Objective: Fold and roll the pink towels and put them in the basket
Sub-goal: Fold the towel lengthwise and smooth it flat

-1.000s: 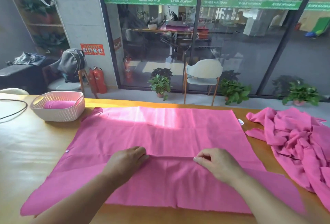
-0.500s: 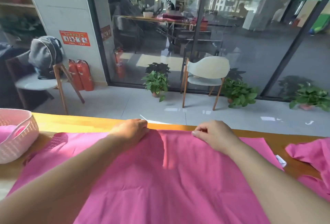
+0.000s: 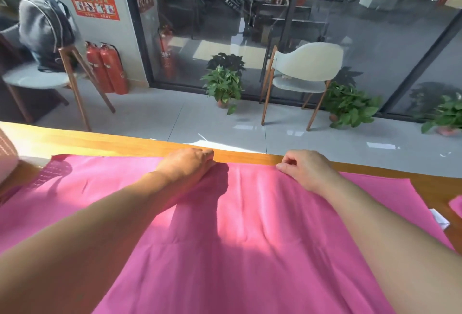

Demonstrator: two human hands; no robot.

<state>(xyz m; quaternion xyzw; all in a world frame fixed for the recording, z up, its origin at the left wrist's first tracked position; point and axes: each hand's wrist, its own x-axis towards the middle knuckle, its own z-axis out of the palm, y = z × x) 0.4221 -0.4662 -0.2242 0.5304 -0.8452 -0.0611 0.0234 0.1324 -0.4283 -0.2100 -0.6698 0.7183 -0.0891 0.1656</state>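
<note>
**Both hands pinch the towel's far edge**

The towel (image 3: 250, 226) lies spread flat on the table (image 3: 100, 142), covering most of the near surface; its far edge runs just short of the table's far rim. The left hand (image 3: 187, 165) sits on that far edge, fingers curled down and gripping the cloth, though the fingertips are hidden under the knuckles. The right hand (image 3: 303, 170) holds the same edge to the right of the left hand, thumb and forefinger pinching the hem, the other fingers curled in. The hands are apart, with a bare stretch of hem between them. Both forearms reach across the towel, throwing shadows on it.

At the towel's left, the basket (image 3: 6, 153) shows only as a pale woven wall at the frame's edge, and its lattice shadow falls on the towel's corner. At the towel's right corner a white tag (image 3: 438, 221) sticks out, its print too small to read, and a scrap of a second towel (image 3: 456, 205) lies just beyond.

Past the table stand a white chair (image 3: 306, 71), potted plants (image 3: 223, 83) and two red extinguishers (image 3: 107, 68). A red poster (image 3: 93, 5) hangs on the pillar, its writing illegible. On the glass, "03" (image 3: 282, 0) can be read.
</note>
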